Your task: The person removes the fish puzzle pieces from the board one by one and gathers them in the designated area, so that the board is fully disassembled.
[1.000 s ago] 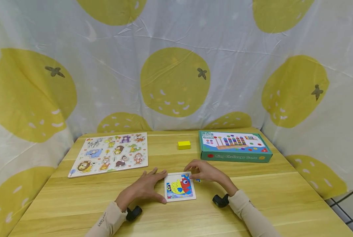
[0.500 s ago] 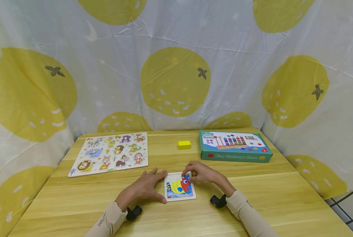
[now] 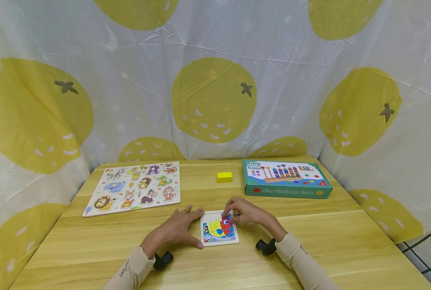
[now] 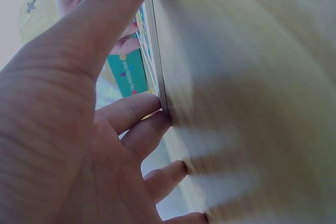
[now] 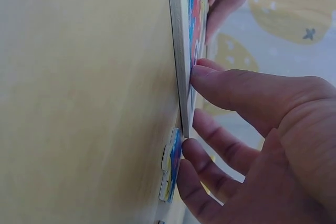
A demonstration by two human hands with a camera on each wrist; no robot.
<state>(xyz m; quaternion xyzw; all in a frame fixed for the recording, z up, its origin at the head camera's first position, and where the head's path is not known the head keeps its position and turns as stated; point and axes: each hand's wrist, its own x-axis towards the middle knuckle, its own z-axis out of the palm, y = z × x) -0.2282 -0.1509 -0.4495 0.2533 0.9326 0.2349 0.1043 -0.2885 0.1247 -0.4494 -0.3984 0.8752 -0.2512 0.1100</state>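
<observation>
A small square jigsaw puzzle (image 3: 217,229) of a yellow and red fish lies in a white-rimmed tray (image 3: 220,243) on the table. My left hand (image 3: 175,229) is spread along the tray's left side, its thumb at the near corner and its index finger at the far one. At the tray's upper right, my right hand (image 3: 249,212) pinches a blue puzzle piece (image 3: 228,215) with thumb and index finger, down at the picture's surface. The other right fingers bend beyond the tray's edge, beside a loose puzzle piece (image 5: 172,166) on the table.
An animal peg puzzle board (image 3: 135,187) lies at the back left. A yellow block (image 3: 224,177) sits at the back middle, and a green Ring Challenge Game box (image 3: 287,179) at the back right. A lemon-print curtain (image 3: 215,100) hangs behind the table.
My right hand has moved slightly left over the tray's upper right corner, its fingertips now lower on the picture. The left hand and the tray have stayed in place.
</observation>
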